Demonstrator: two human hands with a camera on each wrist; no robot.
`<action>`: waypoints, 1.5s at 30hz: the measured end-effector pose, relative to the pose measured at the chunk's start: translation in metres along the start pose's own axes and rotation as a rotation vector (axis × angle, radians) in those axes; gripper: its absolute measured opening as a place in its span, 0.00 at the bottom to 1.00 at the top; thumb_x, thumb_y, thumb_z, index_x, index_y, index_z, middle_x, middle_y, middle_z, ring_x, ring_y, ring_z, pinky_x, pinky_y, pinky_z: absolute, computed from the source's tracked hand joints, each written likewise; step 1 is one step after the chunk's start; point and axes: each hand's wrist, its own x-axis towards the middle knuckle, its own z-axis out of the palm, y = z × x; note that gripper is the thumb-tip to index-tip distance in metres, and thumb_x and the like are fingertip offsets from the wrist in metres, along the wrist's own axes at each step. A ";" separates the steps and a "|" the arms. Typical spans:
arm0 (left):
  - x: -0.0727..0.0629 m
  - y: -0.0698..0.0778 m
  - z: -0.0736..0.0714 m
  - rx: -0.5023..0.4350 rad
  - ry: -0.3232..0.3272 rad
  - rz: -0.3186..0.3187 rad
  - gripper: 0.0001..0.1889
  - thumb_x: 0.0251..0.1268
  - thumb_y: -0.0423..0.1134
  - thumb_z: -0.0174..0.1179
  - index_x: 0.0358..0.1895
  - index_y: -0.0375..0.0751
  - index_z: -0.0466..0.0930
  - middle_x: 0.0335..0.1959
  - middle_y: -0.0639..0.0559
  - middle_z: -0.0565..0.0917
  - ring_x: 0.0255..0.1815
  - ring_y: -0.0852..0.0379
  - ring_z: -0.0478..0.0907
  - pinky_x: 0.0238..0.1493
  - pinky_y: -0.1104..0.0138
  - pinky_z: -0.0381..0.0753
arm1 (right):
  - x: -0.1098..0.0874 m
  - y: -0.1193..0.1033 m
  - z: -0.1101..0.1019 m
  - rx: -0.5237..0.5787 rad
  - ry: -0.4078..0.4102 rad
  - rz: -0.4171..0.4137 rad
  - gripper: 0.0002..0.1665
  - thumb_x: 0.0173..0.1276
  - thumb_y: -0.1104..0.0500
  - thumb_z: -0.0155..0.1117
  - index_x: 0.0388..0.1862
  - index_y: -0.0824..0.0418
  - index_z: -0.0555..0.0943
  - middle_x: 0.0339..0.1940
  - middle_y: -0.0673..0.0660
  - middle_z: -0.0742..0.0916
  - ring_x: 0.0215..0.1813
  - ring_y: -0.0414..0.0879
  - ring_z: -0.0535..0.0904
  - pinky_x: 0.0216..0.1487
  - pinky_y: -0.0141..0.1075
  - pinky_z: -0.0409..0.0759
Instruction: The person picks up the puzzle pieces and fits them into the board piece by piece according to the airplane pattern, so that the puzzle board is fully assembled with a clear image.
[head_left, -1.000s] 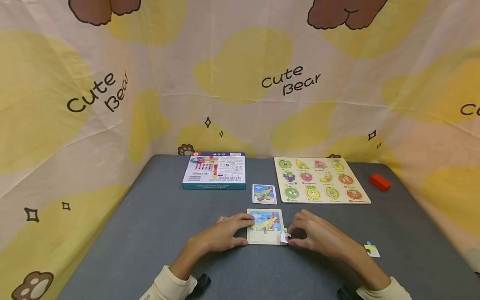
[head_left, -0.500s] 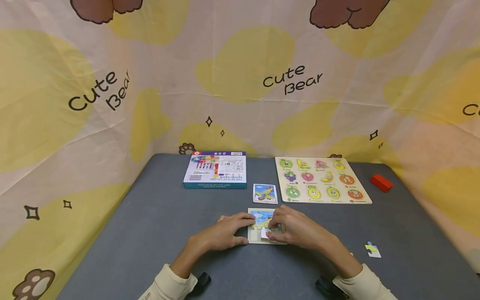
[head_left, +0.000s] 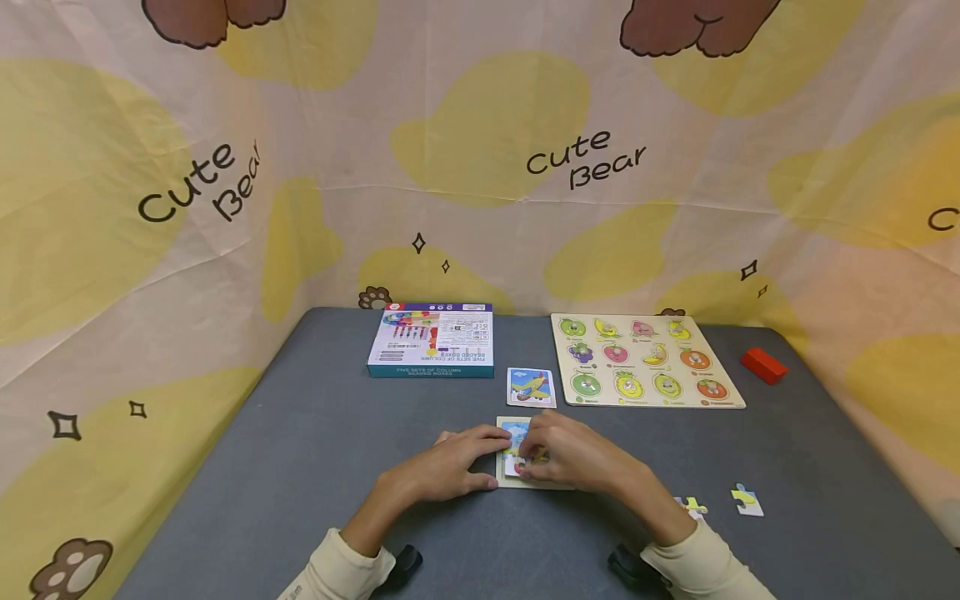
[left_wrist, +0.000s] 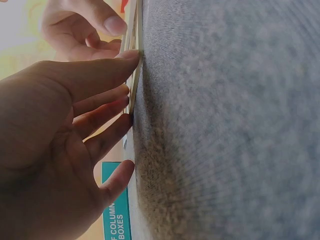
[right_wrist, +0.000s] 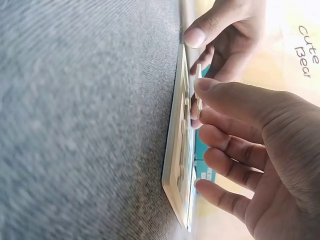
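My right hand (head_left: 581, 454) pinches a jigsaw piece (head_left: 513, 467) between thumb and index finger, over the lower left part of a small wooden puzzle board (head_left: 501, 481). In the right wrist view, the piece (right_wrist: 199, 92) is held edge-on just above the board (right_wrist: 172, 167). My left hand (head_left: 450, 467) rests at the board's left edge, thumb and fingertips touching it, fingers fairly straight. Part of a blue sky and yellow plane picture shows in the board; my right hand covers the rest. Two loose jigsaw pieces lie to the right, one (head_left: 746, 500) in full view, the other (head_left: 693, 507) partly behind my wrist.
Behind the board lies a card (head_left: 531, 387) with a yellow plane. Farther back are a teal-edged box (head_left: 431, 343), a fruit puzzle board (head_left: 645, 362) and a red block (head_left: 763, 366). A printed cloth (head_left: 480, 167) hangs behind the grey table (head_left: 322, 433).
My right hand has carried the pinched piece leftward from the board's right edge to its lower left. A second loose piece has come into view beside my right wrist. My left hand stays put.
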 end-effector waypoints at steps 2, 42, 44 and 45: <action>0.000 0.003 -0.001 0.008 -0.006 -0.019 0.30 0.75 0.44 0.67 0.77 0.44 0.73 0.79 0.53 0.71 0.81 0.52 0.66 0.66 0.46 0.67 | 0.001 -0.001 0.001 0.011 -0.009 0.011 0.10 0.67 0.51 0.79 0.42 0.55 0.92 0.40 0.44 0.86 0.46 0.37 0.78 0.52 0.39 0.81; 0.000 -0.004 0.005 0.001 0.025 0.014 0.29 0.77 0.45 0.65 0.77 0.45 0.74 0.78 0.52 0.72 0.79 0.52 0.68 0.65 0.43 0.67 | 0.003 -0.002 0.008 0.088 -0.082 0.078 0.14 0.73 0.48 0.74 0.54 0.47 0.92 0.40 0.44 0.83 0.40 0.38 0.72 0.42 0.35 0.71; 0.000 -0.001 0.003 0.000 0.018 0.008 0.29 0.77 0.44 0.65 0.77 0.43 0.74 0.78 0.51 0.72 0.79 0.51 0.68 0.65 0.43 0.67 | 0.003 -0.002 0.008 0.089 -0.078 0.075 0.12 0.72 0.49 0.74 0.52 0.47 0.93 0.40 0.44 0.83 0.40 0.38 0.73 0.42 0.34 0.72; -0.001 0.005 0.000 -0.010 0.010 -0.010 0.29 0.76 0.44 0.66 0.77 0.43 0.74 0.79 0.51 0.72 0.80 0.51 0.68 0.66 0.43 0.66 | 0.003 -0.002 0.007 0.091 -0.077 0.076 0.12 0.72 0.49 0.74 0.51 0.47 0.93 0.39 0.44 0.83 0.40 0.38 0.73 0.42 0.34 0.72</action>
